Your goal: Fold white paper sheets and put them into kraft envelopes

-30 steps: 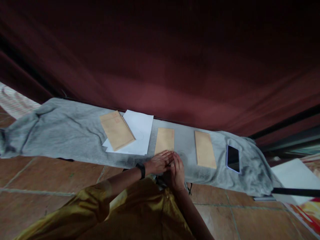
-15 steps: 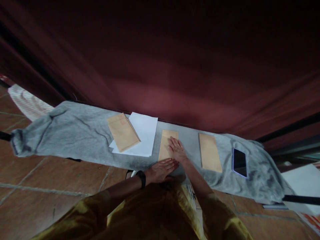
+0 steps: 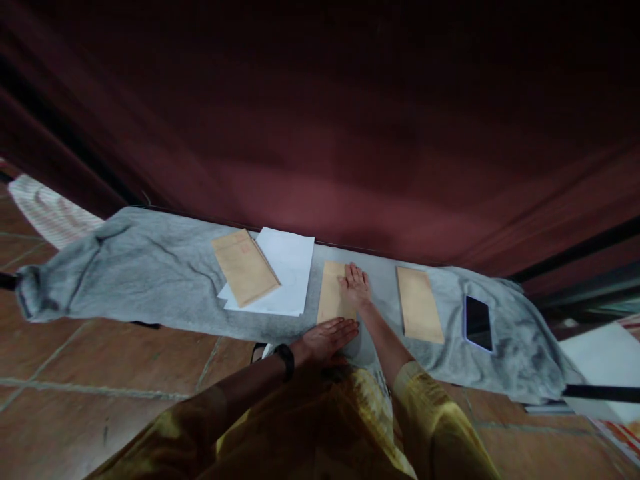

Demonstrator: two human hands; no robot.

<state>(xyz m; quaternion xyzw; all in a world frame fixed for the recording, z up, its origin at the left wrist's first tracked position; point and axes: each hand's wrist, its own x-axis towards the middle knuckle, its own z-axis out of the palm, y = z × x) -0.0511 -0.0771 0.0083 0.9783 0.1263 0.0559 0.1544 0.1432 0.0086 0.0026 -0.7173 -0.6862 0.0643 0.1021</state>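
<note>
A brown paper envelope (image 3: 333, 288) lies flat in front of me on a grey cloth (image 3: 165, 280). My left hand (image 3: 327, 338) rests across its near end, fingers stretched out to the right. On the envelope's right side my right hand (image 3: 357, 287) is laid flat, fingers pointing away from me. Neither hand grips anything. To the left, several brown envelopes (image 3: 245, 270) overlap white paper sheets (image 3: 293, 273). On the right lies another brown envelope (image 3: 420, 303), seemingly a small stack.
A phone (image 3: 479, 323) with a purple edge lies on the cloth at the right. Dark red fabric (image 3: 320, 160) hangs along the far side of the narrow surface. Tiled floor (image 3: 135, 360) shows below, and black bars (image 3: 600, 393) stick out at both ends.
My right hand has slid to the envelope's right edge, away from my left hand. The left hand stays at the near end.
</note>
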